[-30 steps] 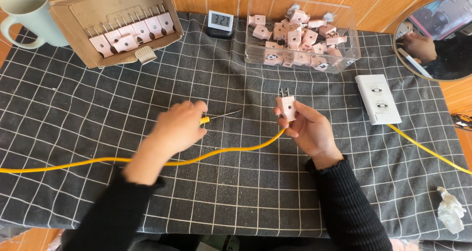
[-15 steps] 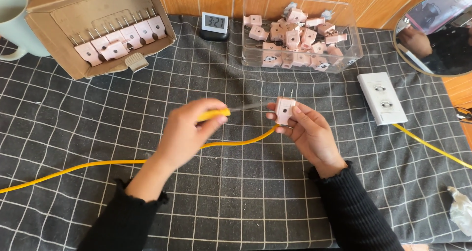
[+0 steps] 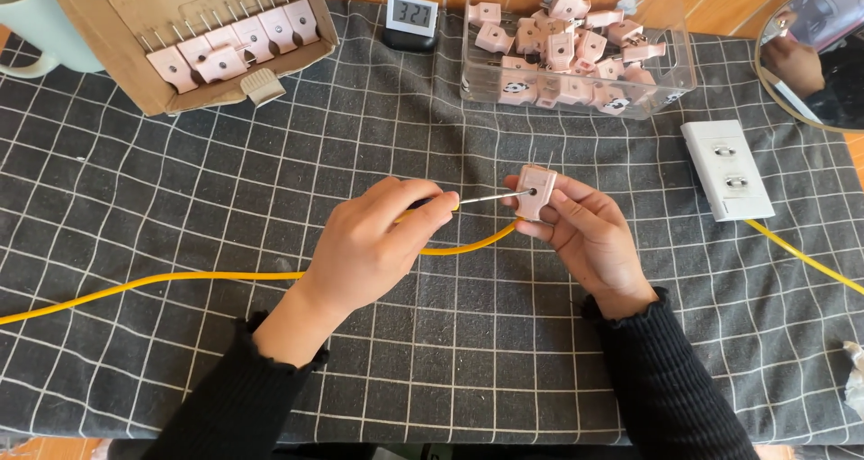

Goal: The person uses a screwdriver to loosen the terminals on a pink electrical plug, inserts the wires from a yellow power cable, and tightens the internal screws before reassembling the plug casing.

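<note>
My right hand (image 3: 585,235) holds a pink two-pin plug (image 3: 535,190) upright above the checked cloth, pins pointing up. My left hand (image 3: 373,239) grips a yellow-handled screwdriver (image 3: 486,197); its thin metal shaft lies level and its tip sits in the screw hole on the plug's face. A yellow cable (image 3: 180,284) runs across the cloth under both hands.
A cardboard box (image 3: 117,55) with a row of pink plugs stands at the back left beside a pale green mug (image 3: 49,28). A clear tub (image 3: 666,68) of pink plugs, a small digital clock (image 3: 411,16), a white socket block (image 3: 727,170) and a round mirror (image 3: 814,46) lie behind and right.
My left hand has lifted the screwdriver from the cloth and brought its tip into the plug's screw hole. My right hand has turned the plug's face toward it.
</note>
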